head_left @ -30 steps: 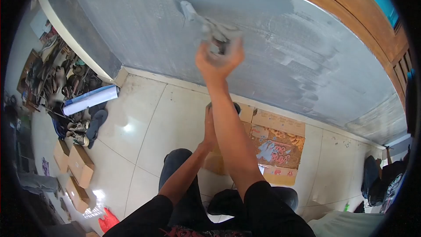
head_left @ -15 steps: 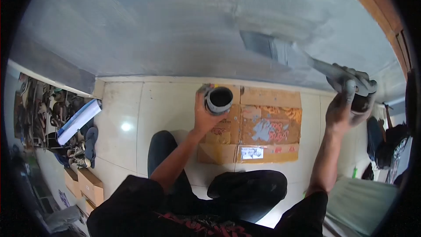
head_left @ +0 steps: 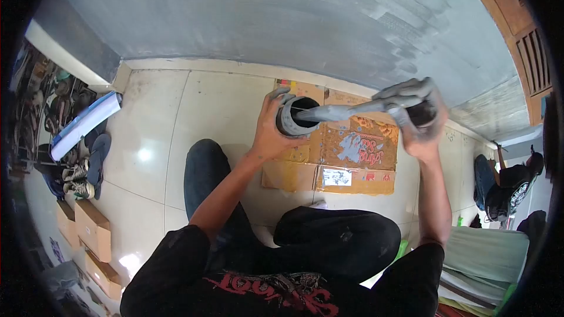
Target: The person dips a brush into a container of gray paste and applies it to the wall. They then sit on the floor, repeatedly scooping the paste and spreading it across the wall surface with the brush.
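Note:
A round container (head_left: 286,122), smeared with grey and dark inside, is wrapped by the fingers of my left hand (head_left: 274,127). Grey stains cover my right hand (head_left: 418,118), which grips a grey-coated brush (head_left: 352,110) by its handle. The brush lies almost level, and its far end is inside the container's mouth, so the bristles are hidden. Both hands are above a flattened cardboard sheet (head_left: 359,151) on the floor. Beyond them rises a grey wall (head_left: 235,17) with streaky, lighter patches at the right.
Shoes (head_left: 79,179), a rolled white-and-blue sheet (head_left: 88,124) and cardboard boxes (head_left: 93,229) are at the left. My bent knees are below the cardboard. A wooden frame (head_left: 499,12) edges the wall at right. Dark clothing and bags (head_left: 510,191) lie at far right.
My right hand has moved left and down from the wall, bringing the brush into the container. My left hand still holds the container, now slightly higher in view. The camera view has shifted.

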{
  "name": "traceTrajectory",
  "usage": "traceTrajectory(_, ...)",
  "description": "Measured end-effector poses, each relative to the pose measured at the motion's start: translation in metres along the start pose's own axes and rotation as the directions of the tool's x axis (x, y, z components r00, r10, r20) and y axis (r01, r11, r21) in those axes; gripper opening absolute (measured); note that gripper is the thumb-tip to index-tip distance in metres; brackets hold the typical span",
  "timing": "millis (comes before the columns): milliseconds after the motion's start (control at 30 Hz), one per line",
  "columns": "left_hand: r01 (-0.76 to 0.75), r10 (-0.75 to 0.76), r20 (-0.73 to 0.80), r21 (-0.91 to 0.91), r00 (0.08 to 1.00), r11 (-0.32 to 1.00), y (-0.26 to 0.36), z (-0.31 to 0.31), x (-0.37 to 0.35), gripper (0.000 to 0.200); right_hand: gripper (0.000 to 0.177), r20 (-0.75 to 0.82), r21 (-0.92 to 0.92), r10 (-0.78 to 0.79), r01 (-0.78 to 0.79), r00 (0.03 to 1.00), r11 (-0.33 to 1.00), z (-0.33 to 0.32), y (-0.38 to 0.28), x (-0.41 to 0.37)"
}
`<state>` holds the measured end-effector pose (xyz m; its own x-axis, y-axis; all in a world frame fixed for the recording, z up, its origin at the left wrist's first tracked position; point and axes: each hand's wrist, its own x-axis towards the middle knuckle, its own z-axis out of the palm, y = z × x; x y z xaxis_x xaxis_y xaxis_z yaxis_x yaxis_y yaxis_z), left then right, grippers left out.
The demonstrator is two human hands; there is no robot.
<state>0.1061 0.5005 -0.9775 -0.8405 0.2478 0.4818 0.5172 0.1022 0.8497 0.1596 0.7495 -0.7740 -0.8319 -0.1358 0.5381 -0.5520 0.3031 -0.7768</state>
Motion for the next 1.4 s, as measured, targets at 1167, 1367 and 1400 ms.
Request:
traceTrajectory(1167, 0.116, -0.120, -0.185, -0.030, 0.975, 0.993, -0.012, -0.055, -0.081, 0.086, 0.063, 0.245, -0.814, 0.458, -0.075, 0.854, 0.576, 0.236, 0.256, -0.247)
traceTrajectory(1367, 0.052, -0.021, -0.184, 0.167, 0.983, 0.985, -0.016, -0.062, -0.084, 0.084, 0.069, 0.509, -0.580, 0.390, -0.029, 0.768, 0.814, 0.284, 0.291, -0.246)
traceTrajectory(1400, 0.044, -0.011, -0.187, 0.169, 0.982, 0.985, -0.017, -0.063, -0.083, 0.084, 0.071, 0.543, -0.611, 0.405, 0.016, 0.735, 0.791, 0.284, 0.275, -0.236)
